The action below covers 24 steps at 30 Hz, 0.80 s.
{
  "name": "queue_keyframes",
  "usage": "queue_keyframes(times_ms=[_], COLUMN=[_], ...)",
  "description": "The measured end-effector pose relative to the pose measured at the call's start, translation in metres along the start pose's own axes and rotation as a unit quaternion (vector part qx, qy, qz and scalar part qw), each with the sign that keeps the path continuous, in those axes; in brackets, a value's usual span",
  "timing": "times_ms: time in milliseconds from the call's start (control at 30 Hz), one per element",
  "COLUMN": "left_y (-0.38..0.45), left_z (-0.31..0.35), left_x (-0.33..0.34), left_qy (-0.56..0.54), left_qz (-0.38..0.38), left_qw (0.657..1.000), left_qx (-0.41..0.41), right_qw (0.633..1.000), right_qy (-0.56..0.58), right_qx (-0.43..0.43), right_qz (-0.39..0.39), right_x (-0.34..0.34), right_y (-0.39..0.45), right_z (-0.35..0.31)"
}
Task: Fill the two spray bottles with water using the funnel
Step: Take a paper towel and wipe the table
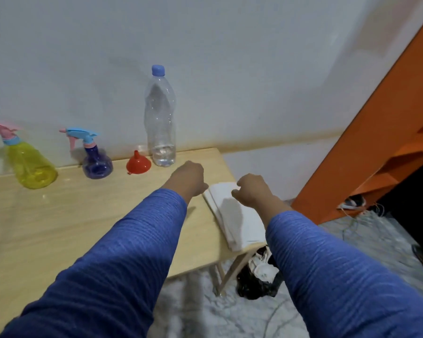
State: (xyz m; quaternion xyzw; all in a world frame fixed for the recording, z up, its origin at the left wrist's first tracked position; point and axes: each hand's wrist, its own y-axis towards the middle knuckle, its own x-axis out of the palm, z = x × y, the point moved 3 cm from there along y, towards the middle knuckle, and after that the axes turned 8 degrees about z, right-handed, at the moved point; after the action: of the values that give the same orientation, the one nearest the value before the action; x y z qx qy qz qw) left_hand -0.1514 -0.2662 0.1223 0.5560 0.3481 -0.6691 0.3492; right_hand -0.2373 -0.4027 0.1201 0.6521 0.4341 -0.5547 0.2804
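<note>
Both hands are curled into loose fists over the table, holding nothing. The left hand is just in front of the red funnel and the water bottle. The right hand hovers above a folded white cloth. Far left of both stand the purple spray bottle and the yellow spray bottle.

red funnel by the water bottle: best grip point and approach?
Pinch the spout from above. The red funnel sits mouth-down on the table, narrow spout up, so the wide cone is awkward to grip. The left hand is nearest; the water bottle stands close on its right, so descend vertically.
</note>
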Motion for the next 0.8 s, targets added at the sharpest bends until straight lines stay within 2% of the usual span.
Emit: queue_keyframes(times_ms=[167, 267, 433, 567, 800], left_y=[-0.019, -0.023, -0.010, -0.003, 0.005], left_z=[0.033, 0.032, 0.028, 0.029, 0.029], left_x=[0.058, 0.092, 0.128, 0.147, 0.161], left_qy=[-0.136, -0.188, -0.231, -0.231, -0.233], left_qz=[-0.015, -0.008, 0.028, 0.028, 0.043], left_qw=[0.989, 0.978, 0.966, 0.962, 0.961], left_qx=[0.065, 0.087, 0.114, 0.142, 0.143], right_qw=[0.982, 0.964, 0.956, 0.940, 0.936], right_qy=[0.185, 0.250, 0.262, 0.297, 0.292], right_qx=[0.021, 0.046, 0.053, 0.073, 0.068], right_qz=[0.042, 0.075, 0.119, 0.150, 0.185], right_x=[0.053, 0.088, 0.128, 0.147, 0.152], right_y=[-0.036, -0.050, -0.054, -0.060, -0.059], right_z=[0.041, 0.055, 0.068, 0.071, 0.072])
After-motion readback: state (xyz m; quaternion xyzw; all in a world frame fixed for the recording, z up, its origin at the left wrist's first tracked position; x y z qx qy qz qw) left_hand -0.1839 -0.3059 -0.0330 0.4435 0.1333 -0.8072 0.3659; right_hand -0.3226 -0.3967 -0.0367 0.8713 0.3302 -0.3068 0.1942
